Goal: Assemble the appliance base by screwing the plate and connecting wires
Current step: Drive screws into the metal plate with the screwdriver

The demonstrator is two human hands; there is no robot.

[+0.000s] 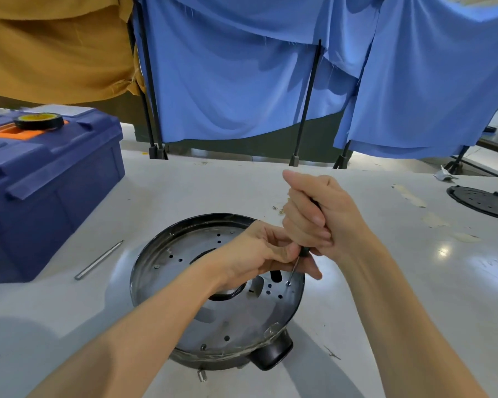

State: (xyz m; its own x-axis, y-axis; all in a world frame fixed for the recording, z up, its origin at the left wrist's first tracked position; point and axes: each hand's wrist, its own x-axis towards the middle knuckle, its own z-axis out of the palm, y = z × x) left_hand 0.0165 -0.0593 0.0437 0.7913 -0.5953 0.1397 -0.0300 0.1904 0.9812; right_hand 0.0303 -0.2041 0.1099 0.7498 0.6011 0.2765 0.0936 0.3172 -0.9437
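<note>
Head view: a round silver metal appliance base with black rim (213, 320) sits on the white surface (385, 282). Fingers of the left hand (259, 254) pinch the shaft of a thin black-handled screwdriver (296, 267), whose tip rests on a plate screw (288, 282). Fingers of the right hand (314, 216) curl round its handle. A blue plastic toolbox (41, 191) stands far left.

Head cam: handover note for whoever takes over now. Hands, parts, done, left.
Right hand grips the screwdriver handle; left hand pinches its shaft, steadying it.
Tip sits in a screw on the metal plate, which lies in the appliance base on the table.
Done: plate seated.
Left: finish this screw, check other holes, connect wires (none in view).
</note>
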